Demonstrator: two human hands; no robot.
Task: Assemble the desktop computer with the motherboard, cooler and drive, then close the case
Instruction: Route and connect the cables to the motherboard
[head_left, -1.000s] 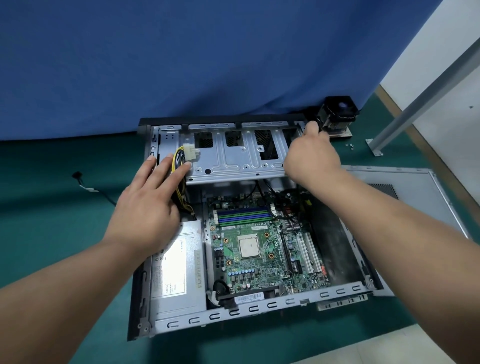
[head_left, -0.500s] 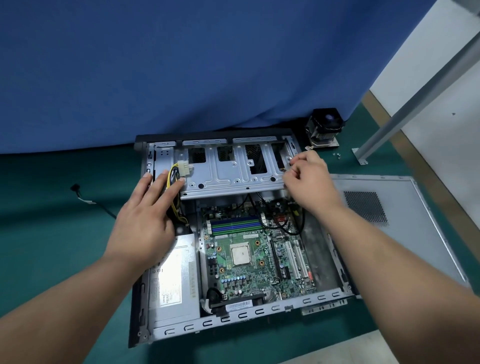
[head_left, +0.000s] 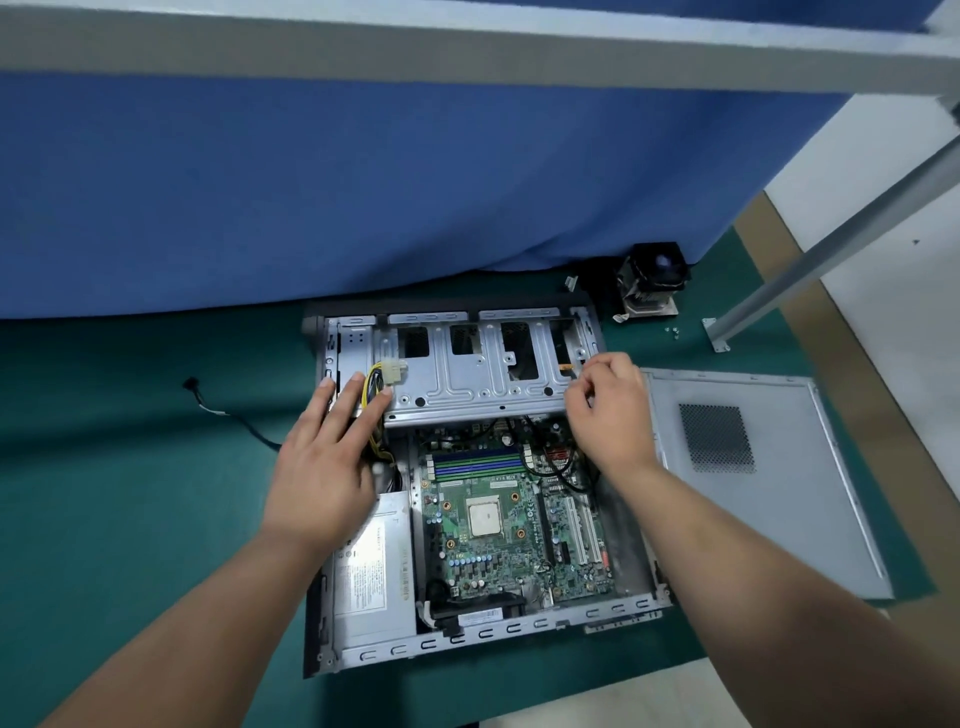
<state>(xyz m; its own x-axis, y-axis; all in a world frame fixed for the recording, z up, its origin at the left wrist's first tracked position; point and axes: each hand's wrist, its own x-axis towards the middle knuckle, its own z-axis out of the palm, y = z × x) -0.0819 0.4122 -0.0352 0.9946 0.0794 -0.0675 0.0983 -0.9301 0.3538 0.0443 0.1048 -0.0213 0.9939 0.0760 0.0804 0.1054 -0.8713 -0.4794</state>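
Case (head_left: 628, 605) lies open on the green mat; motherboard (head_left: 498, 525) seated inside, processor socket bare. Left hand (head_left: 322, 467), fingers straight and spread, presses flat on the drive cage (head_left: 467, 384) by the yellow power leads (head_left: 375, 395), apparently to steady it. Right hand (head_left: 610, 415), fingers curled at the cage's right edge; what they pinch cannot be told. Cooler (head_left: 652, 283) stands apart behind the case, unfitted; side panel (head_left: 779, 499) lies alongside, right
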